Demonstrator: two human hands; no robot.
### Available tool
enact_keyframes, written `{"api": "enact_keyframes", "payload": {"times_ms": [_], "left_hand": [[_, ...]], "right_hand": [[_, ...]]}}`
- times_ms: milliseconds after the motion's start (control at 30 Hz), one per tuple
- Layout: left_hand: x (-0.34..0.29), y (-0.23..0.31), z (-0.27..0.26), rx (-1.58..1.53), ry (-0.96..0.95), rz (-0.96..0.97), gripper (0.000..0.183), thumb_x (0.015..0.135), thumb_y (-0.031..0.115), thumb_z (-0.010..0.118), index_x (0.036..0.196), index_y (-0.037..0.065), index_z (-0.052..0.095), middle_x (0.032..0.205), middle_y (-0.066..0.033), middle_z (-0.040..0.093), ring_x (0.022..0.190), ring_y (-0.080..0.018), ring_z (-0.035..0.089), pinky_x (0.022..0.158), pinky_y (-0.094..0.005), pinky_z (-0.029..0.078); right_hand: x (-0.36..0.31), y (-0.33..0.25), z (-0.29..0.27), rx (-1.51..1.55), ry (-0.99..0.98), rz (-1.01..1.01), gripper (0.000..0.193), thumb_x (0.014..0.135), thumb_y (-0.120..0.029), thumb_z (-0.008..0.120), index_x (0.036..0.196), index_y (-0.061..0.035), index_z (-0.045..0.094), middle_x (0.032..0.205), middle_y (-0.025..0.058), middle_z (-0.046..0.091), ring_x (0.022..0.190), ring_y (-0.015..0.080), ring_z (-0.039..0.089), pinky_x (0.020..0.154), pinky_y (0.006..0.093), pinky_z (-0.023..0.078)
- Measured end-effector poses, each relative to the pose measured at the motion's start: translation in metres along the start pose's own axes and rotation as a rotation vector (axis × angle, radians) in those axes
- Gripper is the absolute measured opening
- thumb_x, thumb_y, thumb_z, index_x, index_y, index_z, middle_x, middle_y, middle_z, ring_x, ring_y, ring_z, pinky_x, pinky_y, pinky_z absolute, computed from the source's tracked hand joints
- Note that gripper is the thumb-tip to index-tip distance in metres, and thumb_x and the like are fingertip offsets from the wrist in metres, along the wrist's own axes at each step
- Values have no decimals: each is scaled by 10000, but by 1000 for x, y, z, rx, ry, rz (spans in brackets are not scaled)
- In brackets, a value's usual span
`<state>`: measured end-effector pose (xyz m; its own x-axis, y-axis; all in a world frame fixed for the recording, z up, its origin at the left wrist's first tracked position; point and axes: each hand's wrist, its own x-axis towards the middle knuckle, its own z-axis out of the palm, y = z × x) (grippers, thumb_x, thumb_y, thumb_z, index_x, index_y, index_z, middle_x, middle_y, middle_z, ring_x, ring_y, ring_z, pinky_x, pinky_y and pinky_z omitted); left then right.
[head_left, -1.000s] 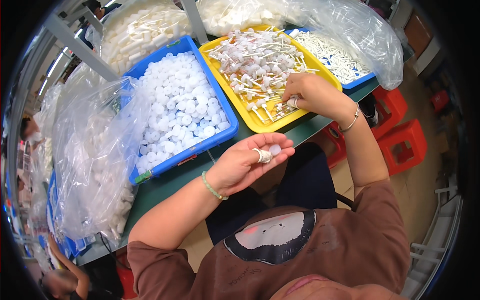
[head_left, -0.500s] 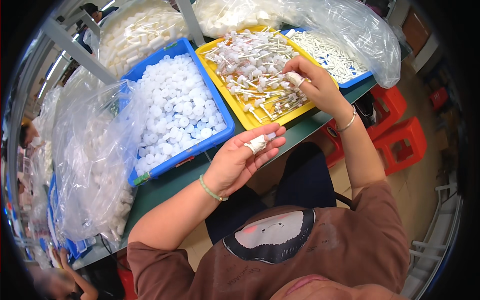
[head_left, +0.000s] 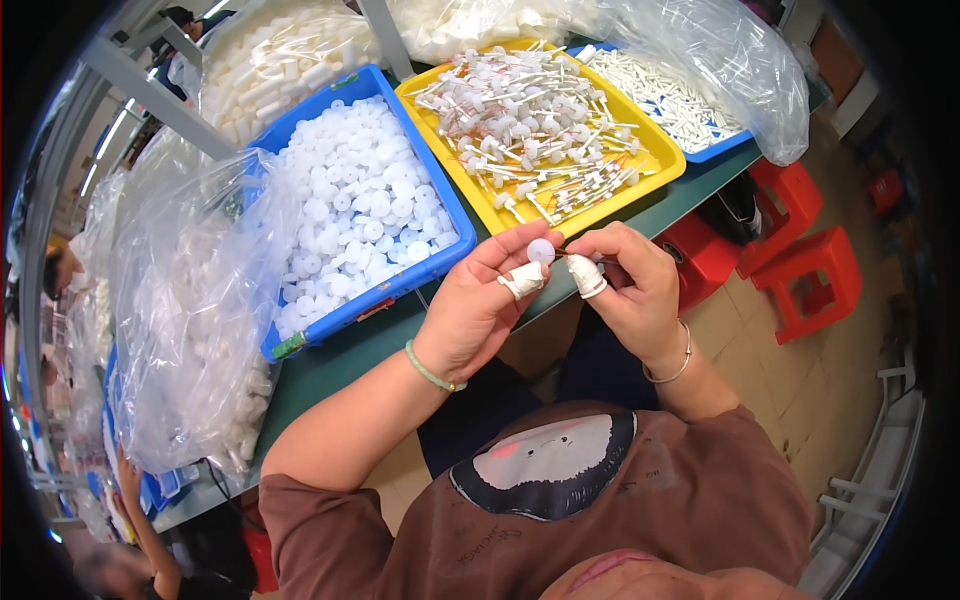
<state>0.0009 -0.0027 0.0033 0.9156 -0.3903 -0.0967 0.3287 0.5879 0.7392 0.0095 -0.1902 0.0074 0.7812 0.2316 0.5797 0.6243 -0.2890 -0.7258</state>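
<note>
Close together in front of the yellow tray are my two hands. Between its fingertips, my left hand pinches a small translucent white disc. White wrapping covers its thumb. My right hand, thumb also wrapped in white, is closed on a thin piece with a dark reddish stem pointing at the disc; its fingers hide most of it. Thin white sticks with white discs and reddish wires fill the yellow tray. To its left, a blue tray holds many loose white discs.
A smaller blue tray with short white sticks stands at the right. Clear plastic bags of white parts lie around the trays on the green table. Red stools stand at the right. Another person's arm shows at lower left.
My right hand has come from over the yellow tray down to my left hand. The disc now shows face-on in my left fingertips, where a small white piece showed before.
</note>
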Motion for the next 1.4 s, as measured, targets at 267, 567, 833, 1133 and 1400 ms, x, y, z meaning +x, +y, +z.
{"api": "enact_keyframes", "payload": {"times_ms": [267,567,833,1133,1400], "left_hand": [[-1,-1,1,173,56,16,374,911,39,572,1279,14,512,1130,-81,611,1030,-156,608,920,-269,501],[0,-1,1,122,64,24,341,946,58,523,1281,-3,509,1169,-100,601,1044,-161,600,934,-277,503],[0,-5,-3,223,69,70,343,924,86,578,1252,5,519,1172,-85,602,1046,-154,596,936,-294,496],[-1,-4,-5,225,37,83,317,914,101,602,1214,7,560,1161,-72,604,1062,-151,585,944,-301,480],[0,-3,-2,240,86,36,327,912,128,620,1211,5,574,1151,-62,607,1052,-138,576,942,-289,477]], "right_hand": [[0,8,2,-401,53,-283,341,668,-31,713,997,-109,665,785,45,599,650,223,587,562,323,476],[-1,9,-1,-521,60,-303,379,617,-25,705,981,-120,661,751,28,568,654,219,578,563,338,465],[-1,6,4,-520,85,-266,320,620,-22,700,925,-106,648,735,38,556,656,231,579,565,341,466],[1,-10,6,-96,-78,54,349,765,-4,663,1091,-31,544,888,116,599,744,266,610,653,346,492],[-5,1,6,-22,-101,13,196,826,-1,611,1008,-10,537,850,128,591,748,253,606,666,334,479]]}}
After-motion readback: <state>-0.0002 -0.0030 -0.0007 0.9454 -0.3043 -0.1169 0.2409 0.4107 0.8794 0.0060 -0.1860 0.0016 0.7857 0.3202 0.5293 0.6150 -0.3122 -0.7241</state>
